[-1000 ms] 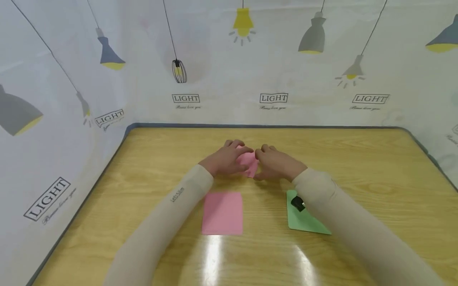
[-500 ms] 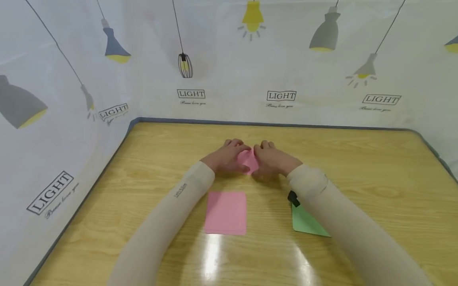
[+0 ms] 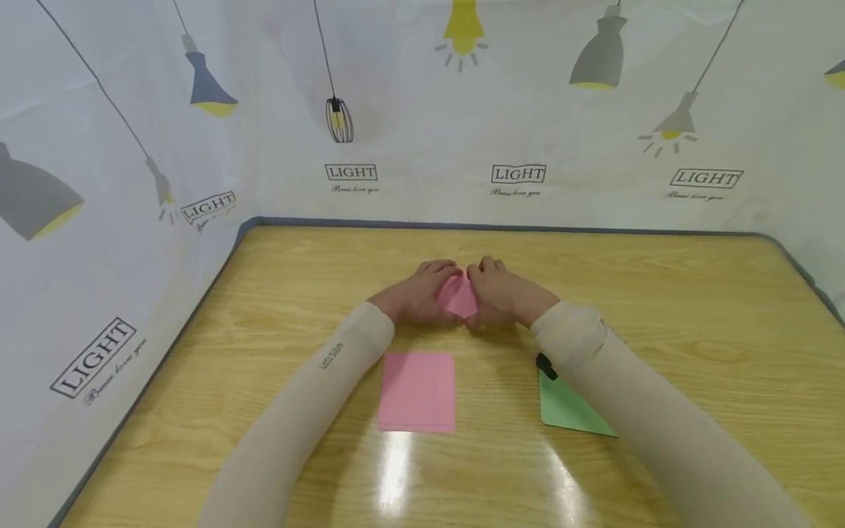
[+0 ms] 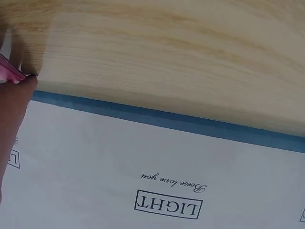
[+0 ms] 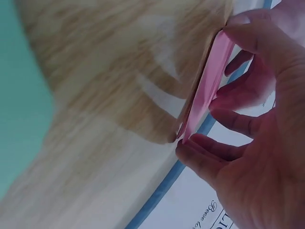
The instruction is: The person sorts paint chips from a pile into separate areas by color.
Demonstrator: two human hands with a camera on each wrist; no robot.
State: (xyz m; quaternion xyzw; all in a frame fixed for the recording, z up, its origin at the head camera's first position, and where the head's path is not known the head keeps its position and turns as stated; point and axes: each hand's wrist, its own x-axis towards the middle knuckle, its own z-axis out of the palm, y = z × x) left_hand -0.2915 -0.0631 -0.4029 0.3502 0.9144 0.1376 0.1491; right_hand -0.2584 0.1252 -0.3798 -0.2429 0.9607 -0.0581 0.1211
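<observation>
In the head view a small sheet of pink paper (image 3: 458,297) stands bent between my two hands near the far middle of the table. My left hand (image 3: 425,295) grips its left side, and my right hand (image 3: 499,293) pinches its right side. Seen nearly edge-on in the right wrist view, the pink paper (image 5: 207,88) has fingertips of the right hand (image 5: 267,138) at its ends. At the left border of the left wrist view, only part of the left hand (image 4: 14,107) appears, holding a corner of the pink paper (image 4: 8,72).
A square pink paper stack (image 3: 417,392) lies nearer on the table (image 3: 297,279). To its right is a green sheet (image 3: 571,407), partly covered by the right sleeve (image 3: 634,389). A small black object (image 3: 546,367) shows beside the right cuff. A lamp-printed curtain (image 3: 422,132) borders the table.
Both hands have drawn slightly closer together, and the pink paper between them has become narrower and more bent. The head view has shifted slightly. The pink stack and green sheet stay put.
</observation>
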